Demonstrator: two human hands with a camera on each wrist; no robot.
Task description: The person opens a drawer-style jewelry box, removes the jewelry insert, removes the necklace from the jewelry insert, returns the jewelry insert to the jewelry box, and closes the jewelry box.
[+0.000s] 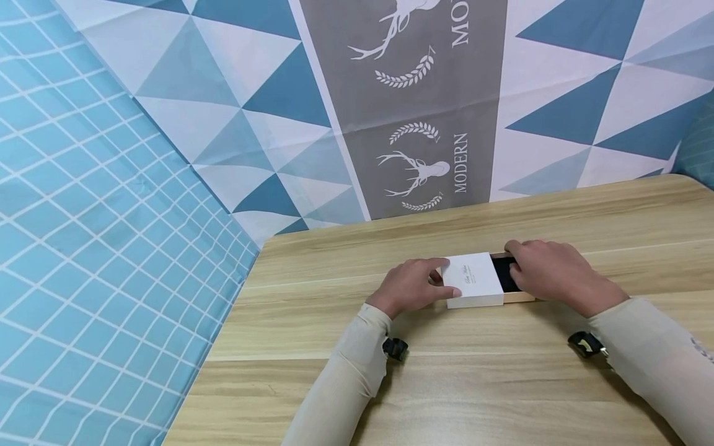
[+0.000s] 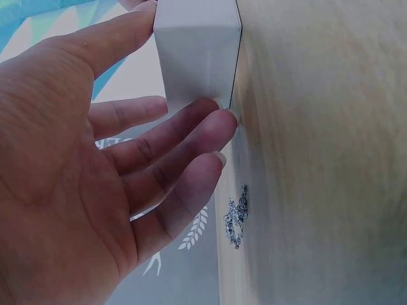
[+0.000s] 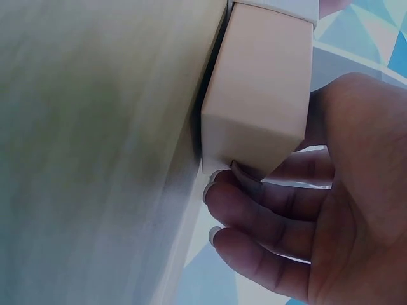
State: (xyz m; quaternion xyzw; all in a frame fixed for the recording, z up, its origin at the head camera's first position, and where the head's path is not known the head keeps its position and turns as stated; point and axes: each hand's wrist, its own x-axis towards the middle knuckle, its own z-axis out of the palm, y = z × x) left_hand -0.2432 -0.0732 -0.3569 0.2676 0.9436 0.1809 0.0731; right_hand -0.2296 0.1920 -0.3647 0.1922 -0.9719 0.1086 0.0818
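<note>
A white box sleeve (image 1: 471, 275) with small script lettering lies on the table. From its right end a peach-coloured drawer (image 1: 519, 297) sticks out part way, black (image 1: 504, 272) inside. My left hand (image 1: 409, 286) grips the sleeve's left end, thumb on the near side and index finger toward the far side. At the drawer's outer end my right hand (image 1: 549, 269) holds on, its fingers curled against the end face; the palm covers much of that end in the head view. The left wrist view shows a small silvery, glittering chain-like thing (image 2: 236, 216) beyond the fingers.
Both forearms rest over the wooden table (image 1: 468, 384), with a small black device (image 1: 395, 349) strapped at each wrist. A patterned cloth (image 1: 424, 111) hangs behind the table's far edge. Blue gridded cloth (image 1: 111, 248) runs along the left side.
</note>
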